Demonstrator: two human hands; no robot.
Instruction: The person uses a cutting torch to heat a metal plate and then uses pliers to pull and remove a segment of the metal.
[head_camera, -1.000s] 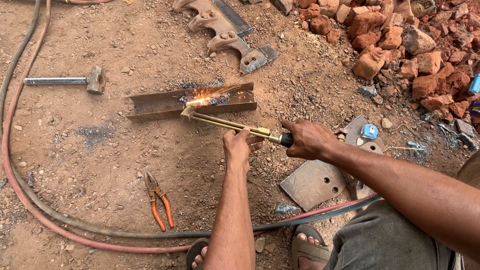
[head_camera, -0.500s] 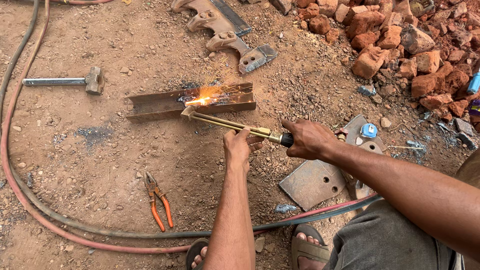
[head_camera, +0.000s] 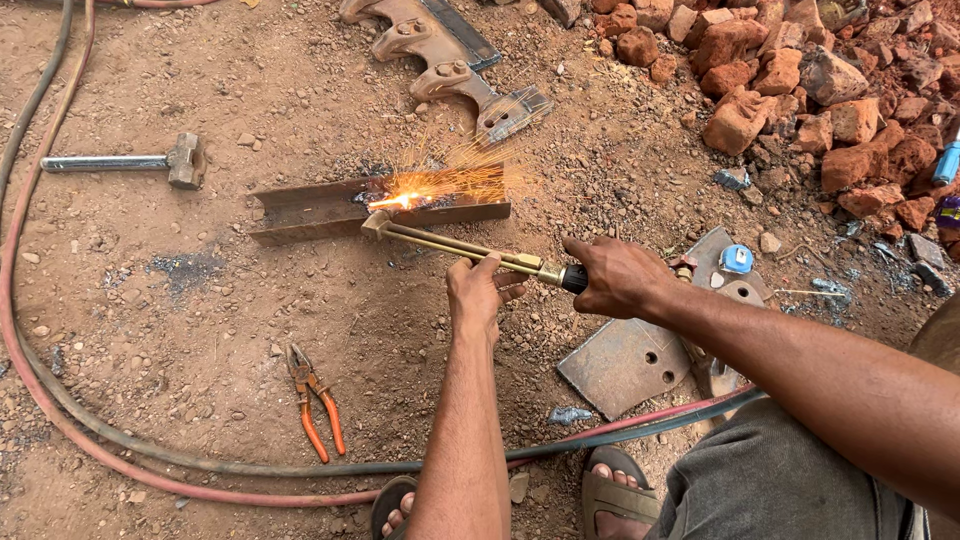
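Note:
A brass cutting torch (head_camera: 455, 246) points left at a rusty steel angle bar (head_camera: 330, 210) lying on the dirt. A bright flame and a fan of sparks (head_camera: 420, 190) burn at the bar's middle, right at the torch tip. My right hand (head_camera: 622, 277) grips the torch's black handle. My left hand (head_camera: 482, 288) supports the brass tubes from below, partway along the torch. Both forearms reach in from the lower right.
A sledgehammer (head_camera: 150, 161) lies at the left. Orange-handled pliers (head_camera: 315, 405) rest on the ground near the red and black gas hoses (head_camera: 200, 475). Broken bricks (head_camera: 800, 80) pile at the upper right. A flat steel plate (head_camera: 625, 365) lies by my sandalled feet (head_camera: 610, 495). Cast metal parts (head_camera: 450, 60) sit above the bar.
The spark spray has grown wider, fanning up and right over the bar. Both hands and the torch stay nearly where they were.

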